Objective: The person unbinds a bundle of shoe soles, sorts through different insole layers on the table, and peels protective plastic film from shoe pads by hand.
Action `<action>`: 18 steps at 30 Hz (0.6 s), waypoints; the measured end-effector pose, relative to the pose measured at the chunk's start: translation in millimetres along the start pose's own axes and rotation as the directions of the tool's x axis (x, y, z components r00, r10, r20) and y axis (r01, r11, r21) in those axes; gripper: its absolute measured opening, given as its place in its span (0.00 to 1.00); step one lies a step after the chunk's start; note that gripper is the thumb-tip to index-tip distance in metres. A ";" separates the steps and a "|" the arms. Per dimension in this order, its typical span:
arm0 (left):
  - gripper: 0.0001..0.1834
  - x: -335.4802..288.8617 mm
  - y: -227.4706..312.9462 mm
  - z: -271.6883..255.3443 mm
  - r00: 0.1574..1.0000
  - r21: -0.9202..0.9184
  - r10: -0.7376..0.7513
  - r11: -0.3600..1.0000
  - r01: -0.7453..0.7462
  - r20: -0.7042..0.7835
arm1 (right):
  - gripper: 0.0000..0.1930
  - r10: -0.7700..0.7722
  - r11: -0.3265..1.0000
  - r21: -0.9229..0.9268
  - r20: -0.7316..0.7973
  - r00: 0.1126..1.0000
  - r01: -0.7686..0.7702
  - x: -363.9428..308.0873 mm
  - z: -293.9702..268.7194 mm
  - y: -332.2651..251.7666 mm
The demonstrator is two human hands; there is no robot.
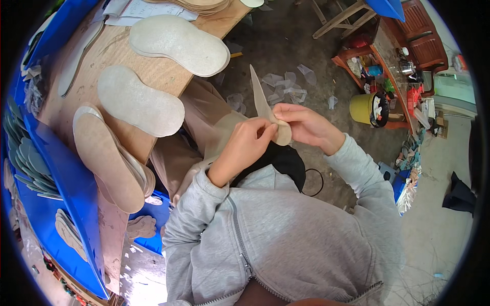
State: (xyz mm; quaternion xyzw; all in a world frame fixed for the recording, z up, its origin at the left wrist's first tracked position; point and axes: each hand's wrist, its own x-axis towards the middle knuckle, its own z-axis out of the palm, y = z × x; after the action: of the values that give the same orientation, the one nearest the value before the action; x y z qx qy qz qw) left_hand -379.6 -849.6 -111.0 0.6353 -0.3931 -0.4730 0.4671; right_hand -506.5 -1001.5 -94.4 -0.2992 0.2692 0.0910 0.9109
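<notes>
- Beige insole (261, 99): held up, right of the worktop (113, 51).
- Left hand (244, 146): fingers pinched together on the beige insole's lower part.
- Right hand (310, 127): fingers also pinched on it, just beside.
- White insoles (140, 102): on the worktop.
- Blue bin (71, 171): at the worktop's left side.

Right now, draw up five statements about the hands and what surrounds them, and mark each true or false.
1. The left hand and right hand both hold one beige insole. True.
2. The beige insole lies flat on the workbench. False: it is held off the workbench.
3. A yellow bucket stands on the floor. True.
4. The yellow bucket is left of both hands. False: it is to their right.
5. Grey-green pieces are at the picture's left. True.
</notes>
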 end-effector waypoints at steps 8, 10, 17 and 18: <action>0.20 20.0 -22.9 7.6 1.000 -0.405 -0.011 0.914 0.021 0.027 | 0.06 -0.264 0.945 -0.220 -0.067 0.962 0.244 9.2 5.1 13.6; 0.20 20.5 -25.8 7.8 1.000 -0.406 0.006 0.914 0.003 0.020 | 0.06 -0.290 0.955 -0.087 -0.078 0.954 0.283 11.8 8.9 15.0; 0.17 21.4 -27.4 4.4 0.996 -0.494 -0.078 0.865 0.083 0.030 | 0.07 -0.323 0.940 0.021 -0.259 0.910 0.340 20.2 8.0 29.5; 0.16 21.8 -27.9 4.4 0.985 -0.383 -0.150 0.908 0.171 0.085 | 0.08 -0.344 0.936 -0.155 -0.217 0.913 0.316 20.4 5.8 30.7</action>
State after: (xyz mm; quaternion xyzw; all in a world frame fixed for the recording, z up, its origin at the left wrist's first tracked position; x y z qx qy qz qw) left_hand -377.0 -864.0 -143.6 0.5470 -0.2504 -0.5953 0.5326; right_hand -496.9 -973.3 -116.8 -0.4018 0.3174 -0.0857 0.8547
